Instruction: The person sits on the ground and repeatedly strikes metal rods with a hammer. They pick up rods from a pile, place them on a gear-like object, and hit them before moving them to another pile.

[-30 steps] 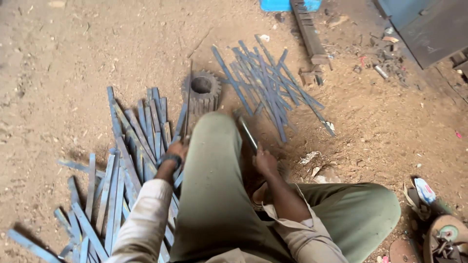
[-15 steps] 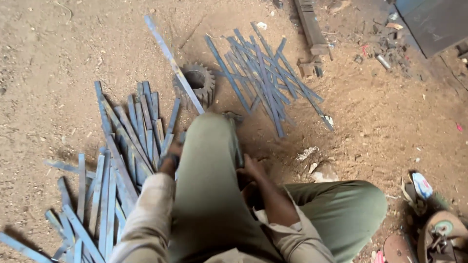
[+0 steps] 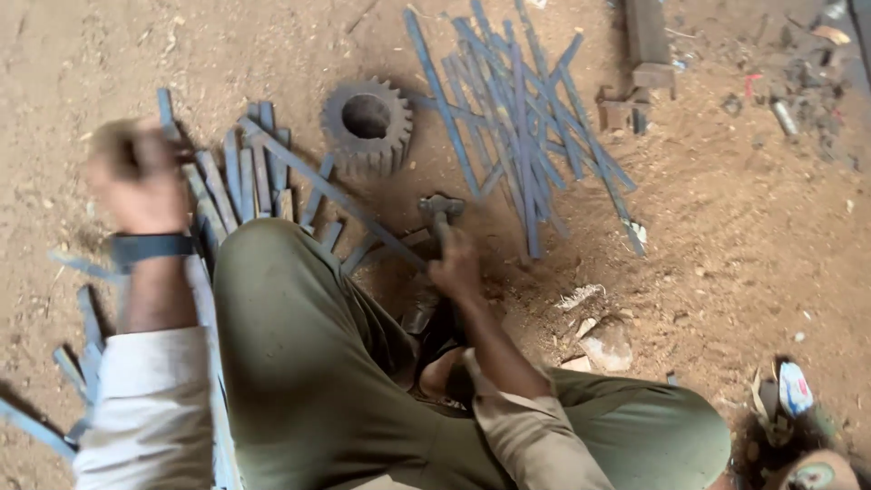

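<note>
My right hand [image 3: 456,265] grips the handle of a small hammer [image 3: 442,208], whose head points away from me over the dirt in front of my raised knee. One long blue metal strip [image 3: 331,192] lies slanted from the left pile toward that hand. Blurred and lifted at the far left, my left hand [image 3: 136,177] wears a dark wristband, above the left pile of blue strips [image 3: 238,177]. Its fingers look curled, and I cannot make out anything in it. My olive-trousered leg hides part of that pile.
A toothed steel gear [image 3: 367,122] stands on the dirt beyond my knee. A second heap of blue strips [image 3: 519,118] fans out at the upper right, next to a metal block [image 3: 646,41]. Stones [image 3: 606,345] and a sandal [image 3: 798,399] lie at the right.
The strip that my left hand held up in the air now lies slanted on the ground. My left hand has swung out to the left. The hammer in my right hand has come into view.
</note>
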